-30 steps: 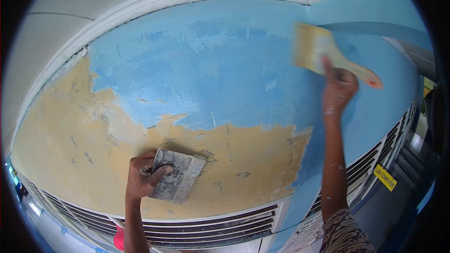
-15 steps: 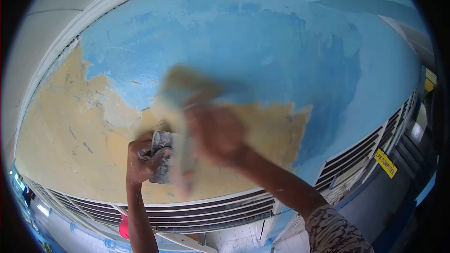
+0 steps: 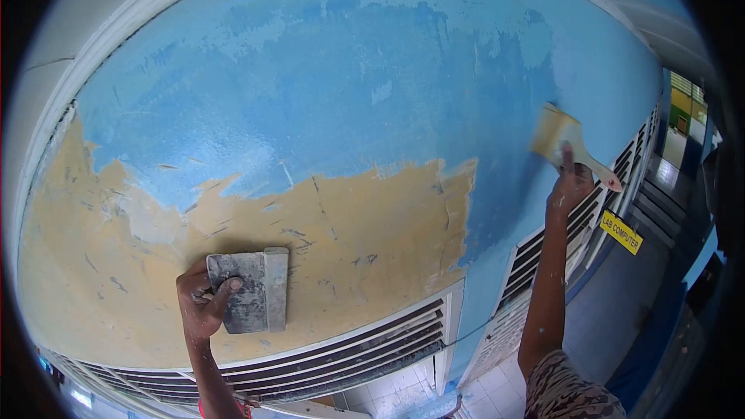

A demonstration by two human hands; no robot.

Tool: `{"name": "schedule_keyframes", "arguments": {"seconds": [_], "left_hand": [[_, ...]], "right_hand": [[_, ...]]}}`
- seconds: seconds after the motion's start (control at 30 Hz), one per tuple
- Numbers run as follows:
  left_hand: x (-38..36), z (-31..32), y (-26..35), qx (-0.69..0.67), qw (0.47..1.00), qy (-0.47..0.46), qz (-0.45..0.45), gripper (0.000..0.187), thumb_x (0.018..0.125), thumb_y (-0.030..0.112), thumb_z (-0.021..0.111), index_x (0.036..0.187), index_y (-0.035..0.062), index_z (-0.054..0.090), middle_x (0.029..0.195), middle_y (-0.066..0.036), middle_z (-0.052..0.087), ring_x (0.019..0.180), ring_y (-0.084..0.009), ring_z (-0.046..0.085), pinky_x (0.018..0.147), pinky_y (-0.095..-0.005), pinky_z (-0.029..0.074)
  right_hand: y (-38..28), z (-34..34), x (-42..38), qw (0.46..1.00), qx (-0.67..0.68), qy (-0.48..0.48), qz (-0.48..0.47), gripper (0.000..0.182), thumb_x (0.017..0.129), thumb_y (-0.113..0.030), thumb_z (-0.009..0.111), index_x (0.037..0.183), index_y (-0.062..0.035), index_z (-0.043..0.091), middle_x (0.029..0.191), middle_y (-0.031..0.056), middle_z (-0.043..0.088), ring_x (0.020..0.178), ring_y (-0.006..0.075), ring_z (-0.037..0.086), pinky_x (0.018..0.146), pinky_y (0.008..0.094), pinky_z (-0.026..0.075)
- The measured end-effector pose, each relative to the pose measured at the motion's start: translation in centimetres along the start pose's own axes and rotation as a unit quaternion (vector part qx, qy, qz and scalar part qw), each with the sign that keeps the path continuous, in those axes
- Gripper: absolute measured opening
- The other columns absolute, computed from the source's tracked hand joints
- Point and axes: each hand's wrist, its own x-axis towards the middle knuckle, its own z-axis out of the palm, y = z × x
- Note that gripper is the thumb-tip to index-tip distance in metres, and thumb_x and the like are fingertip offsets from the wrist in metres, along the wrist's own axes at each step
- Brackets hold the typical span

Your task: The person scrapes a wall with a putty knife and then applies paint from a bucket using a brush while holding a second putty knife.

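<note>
My left hand (image 3: 200,301) grips a broad, paint-stained putty scraper (image 3: 252,295), thumb across its grey face. The scraper overlaps the tan, stripped-looking lower part of the wall (image 3: 365,240). Out to the right, my right hand (image 3: 571,185) is closed around a wide paintbrush (image 3: 560,133). Its pale bristles point up and left over the blue part of the wall (image 3: 349,101), and its handle end sticks out below my fingers. A ragged edge divides blue from tan, with dark scratch marks scattered over the tan.
Louvred vents (image 3: 341,361) run along the wall's lower edge, and more slats (image 3: 535,256) climb at the right. A yellow "LAB COMPUTER" sign (image 3: 621,232) hangs beside them. White moulding (image 3: 116,46) borders the wall at upper left. Tiled floor (image 3: 396,392) shows below.
My right hand has swung with the brush from the middle of the wall far to the right. The left hand's scraper, partly hidden before, now shows its whole face, slightly lower and to the left.
</note>
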Motion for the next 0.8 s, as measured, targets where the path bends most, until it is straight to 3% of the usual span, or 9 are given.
{"name": "schedule_keyframes", "arguments": {"seconds": [0.1, 0.17, 0.27, 0.37, 0.47, 0.53, 0.57, 0.63, 0.8], "left_hand": [[-0.3, 0.6, -0.3, -0.013, 0.999, 0.047, 0.002, 0.014, 0.072, 0.001, 0.074, 0.081, -0.0073, 0.068, 0.079, -0.012, 0.065, 0.064, -0.0157, 0.057, 0.058, -0.0277, 0.041], [-0.4, 0.8, -0.1, -0.006, 0.999, 0.052, 0.000, 0.014, 0.074, 0.002, 0.074, 0.082, -0.0074, 0.067, 0.080, -0.011, 0.065, 0.065, -0.0155, 0.057, 0.059, -0.0272, 0.041], [-0.5, 0.5, -0.2, -0.001, 0.999, 0.039, 0.007, 0.015, 0.075, 0.004, 0.074, 0.081, -0.0076, 0.066, 0.078, -0.010, 0.063, 0.065, -0.0148, 0.056, 0.060, -0.0269, 0.041], [-0.5, 0.6, -0.1, -0.003, 0.999, 0.032, 0.001, 0.015, 0.077, 0.005, 0.073, 0.080, -0.0078, 0.065, 0.077, -0.009, 0.061, 0.066, -0.0140, 0.055, 0.060, -0.0266, 0.041], [-0.5, 0.5, 0.0, -0.008, 1.000, 0.023, 0.002, 0.015, 0.079, 0.005, 0.073, 0.079, -0.0078, 0.065, 0.077, -0.009, 0.061, 0.065, -0.0139, 0.055, 0.060, -0.0263, 0.041], [-0.6, 0.4, 0.1, -0.013, 0.999, 0.012, -0.034, 0.014, 0.082, 0.004, 0.070, 0.080, -0.0080, 0.062, 0.081, -0.006, 0.058, 0.072, -0.0115, 0.052, 0.065, -0.0252, 0.039], [-0.6, 0.4, 0.0, -0.013, 0.999, 0.010, -0.035, 0.014, 0.082, 0.004, 0.070, 0.080, -0.0080, 0.062, 0.081, -0.006, 0.058, 0.072, -0.0115, 0.052, 0.065, -0.0252, 0.039], [-0.6, 0.5, -0.2, 0.010, 1.000, 0.016, -0.007, 0.013, 0.082, 0.003, 0.068, 0.080, -0.0079, 0.062, 0.082, -0.007, 0.058, 0.074, -0.0125, 0.053, 0.066, -0.0250, 0.040], [-0.9, 0.7, -0.6, 0.005, 0.999, 0.034, -0.002, 0.019, 0.083, 0.010, 0.070, 0.082, -0.0077, 0.064, 0.081, -0.008, 0.060, 0.072, -0.0146, 0.054, 0.065, -0.0268, 0.040]], "right_hand": [[-3.1, -0.3, -1.7, 0.890, -0.419, 0.108, -0.146, 0.021, 0.087, -0.014, 0.075, 0.077, 0.0045, 0.070, 0.071, 0.0094, 0.068, 0.061, 0.0192, 0.064, 0.059, 0.0321, 0.052], [-1.2, 0.8, -7.1, 0.960, -0.255, 0.056, -0.100, 0.037, 0.086, -0.026, 0.076, 0.106, 0.0035, 0.064, 0.095, 0.0171, 0.068, 0.089, 0.0270, 0.068, 0.074, 0.0326, 0.053], [-7.8, 1.1, -19.2, 0.850, -0.362, -0.302, -0.236, 0.038, 0.079, -0.010, 0.068, 0.115, -0.0013, 0.062, 0.105, 0.0125, 0.069, 0.094, 0.0291, 0.068, 0.077, 0.0322, 0.055], [-14.1, 2.9, -19.8, 0.775, -0.026, -0.486, -0.403, 0.029, 0.079, -0.013, 0.068, 0.107, -0.0053, 0.067, 0.103, 0.0107, 0.072, 0.089, 0.0244, 0.071, 0.076, 0.0361, 0.058], [-15.2, 3.4, -14.8, 0.710, -0.203, -0.655, -0.161, 0.030, 0.078, -0.016, 0.073, 0.106, -0.0049, 0.067, 0.101, 0.0107, 0.070, 0.091, 0.0227, 0.069, 0.080, 0.0380, 0.057], [-8.5, 3.7, -10.8, 0.931, -0.045, -0.342, -0.120, 0.018, 0.080, -0.011, 0.078, 0.093, -0.0039, 0.068, 0.083, 0.0044, 0.069, 0.073, 0.0160, 0.065, 0.069, 0.0297, 0.053], [-7.2, 3.9, -7.4, 0.959, 0.043, -0.262, 0.096, 0.012, 0.084, -0.009, 0.077, 0.087, -0.0014, 0.068, 0.080, 0.0000, 0.067, 0.071, 0.0086, 0.061, 0.070, 0.0229, 0.049], [-4.1, 3.1, -0.8, 0.990, -0.003, -0.135, -0.034, 0.012, 0.086, -0.009, 0.076, 0.087, 0.0019, 0.071, 0.081, 0.0028, 0.069, 0.072, 0.0081, 0.060, 0.069, 0.0219, 0.047], [2.0, -4.7, -5.0, 0.834, -0.379, -0.157, -0.369, 0.041, 0.079, -0.006, 0.071, 0.117, 0.0040, 0.062, 0.108, 0.0189, 0.068, 0.092, 0.0313, 0.068, 0.082, 0.0372, 0.054]]}}
